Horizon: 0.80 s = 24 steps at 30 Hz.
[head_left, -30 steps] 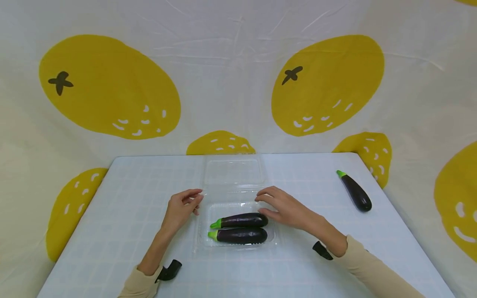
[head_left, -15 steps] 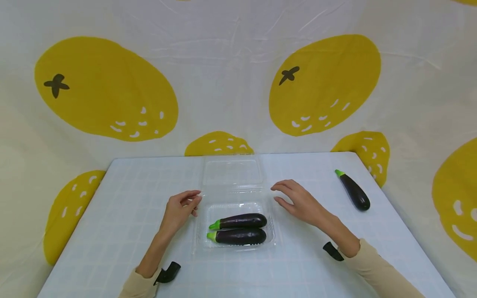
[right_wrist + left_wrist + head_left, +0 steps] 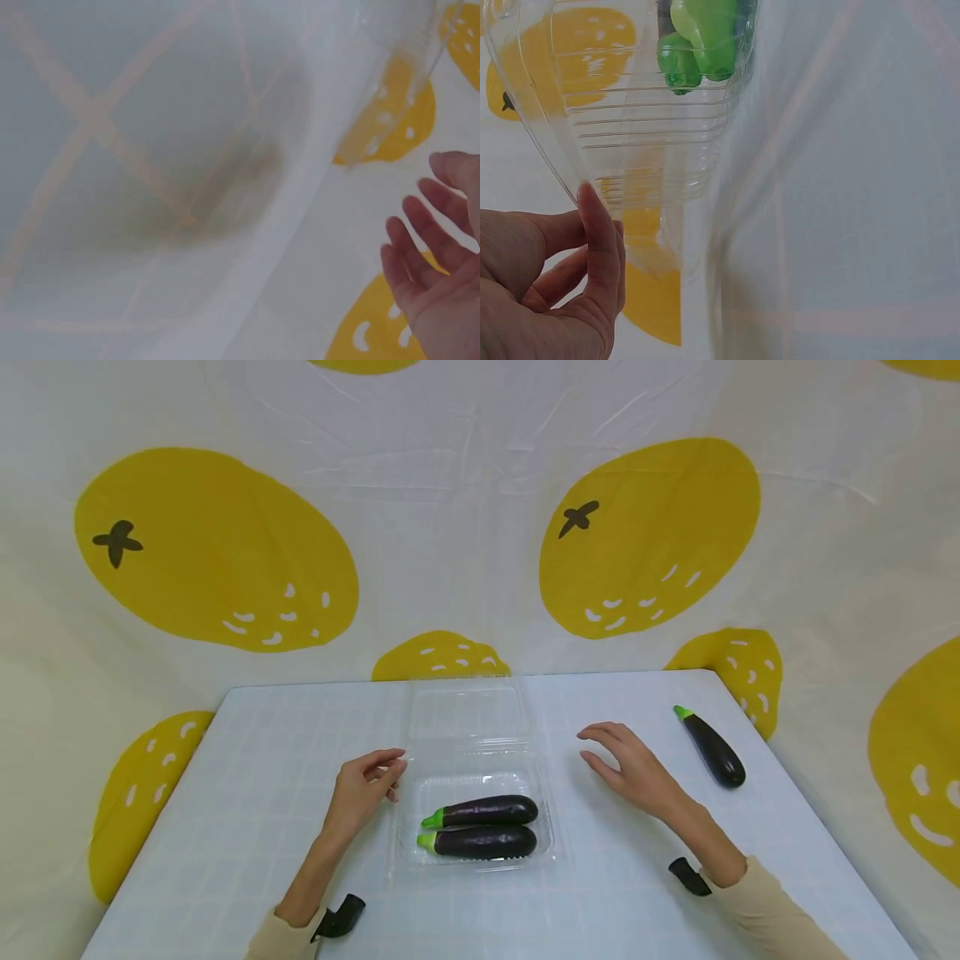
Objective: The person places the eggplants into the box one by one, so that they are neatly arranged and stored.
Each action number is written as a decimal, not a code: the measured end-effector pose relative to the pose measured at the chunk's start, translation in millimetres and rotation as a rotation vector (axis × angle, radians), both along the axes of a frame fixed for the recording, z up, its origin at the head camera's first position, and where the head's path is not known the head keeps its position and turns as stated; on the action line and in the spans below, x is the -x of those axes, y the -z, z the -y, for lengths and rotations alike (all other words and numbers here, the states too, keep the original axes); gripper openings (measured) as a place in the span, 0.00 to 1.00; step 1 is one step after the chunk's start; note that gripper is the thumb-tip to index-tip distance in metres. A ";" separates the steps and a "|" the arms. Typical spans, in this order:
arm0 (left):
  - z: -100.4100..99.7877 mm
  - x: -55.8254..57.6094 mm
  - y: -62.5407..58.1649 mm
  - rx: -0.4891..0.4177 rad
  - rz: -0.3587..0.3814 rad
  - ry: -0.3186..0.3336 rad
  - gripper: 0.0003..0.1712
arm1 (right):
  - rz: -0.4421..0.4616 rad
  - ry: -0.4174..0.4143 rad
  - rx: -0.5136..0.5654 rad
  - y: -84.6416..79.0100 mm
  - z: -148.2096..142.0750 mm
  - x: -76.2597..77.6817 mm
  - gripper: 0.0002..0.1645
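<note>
Two dark purple eggplants (image 3: 491, 810) with green stem ends lie side by side in the base of a clear plastic clamshell container (image 3: 551, 843). Its lid (image 3: 468, 706) is folded back toward the far table edge. My left hand (image 3: 360, 789) pinches the container's left rim between thumb and fingers; in the left wrist view a fingertip (image 3: 589, 199) overlaps that rim. To the right of the container, my right hand (image 3: 633, 772) hovers over the table with fingers loosely spread and holds nothing. A third eggplant (image 3: 716, 752) lies beyond it at the far right.
The white checked tabletop (image 3: 292, 727) extends to a far edge just behind the lid. A white cloth backdrop (image 3: 450, 543) printed with yellow fruit hangs behind and around it. Black wrist straps (image 3: 341, 917) sit at both cuffs.
My right hand has moved right, away from the container toward the lone eggplant. The left hand stays at the rim, and the eggplants have not moved.
</note>
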State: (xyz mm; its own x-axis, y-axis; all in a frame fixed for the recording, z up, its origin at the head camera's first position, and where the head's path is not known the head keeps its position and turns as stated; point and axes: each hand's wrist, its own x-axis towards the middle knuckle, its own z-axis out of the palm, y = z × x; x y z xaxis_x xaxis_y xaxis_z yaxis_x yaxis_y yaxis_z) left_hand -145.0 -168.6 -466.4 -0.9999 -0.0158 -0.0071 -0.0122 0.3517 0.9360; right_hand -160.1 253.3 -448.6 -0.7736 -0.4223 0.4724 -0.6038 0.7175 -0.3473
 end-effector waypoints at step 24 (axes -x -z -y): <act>-0.6 -1.5 1.2 -0.020 -0.010 0.003 0.18 | -0.056 0.263 0.108 12.6 -69.4 5.9 0.16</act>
State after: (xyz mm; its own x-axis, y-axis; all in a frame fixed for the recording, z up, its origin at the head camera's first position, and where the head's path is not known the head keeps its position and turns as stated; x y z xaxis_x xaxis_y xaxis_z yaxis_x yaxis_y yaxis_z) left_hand -143.5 -168.0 -467.6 -0.9999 -0.0123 0.0024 -0.0019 0.3334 0.9428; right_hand -166.0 322.7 -461.2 -0.8215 -0.1555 0.5486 -0.4222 0.8125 -0.4020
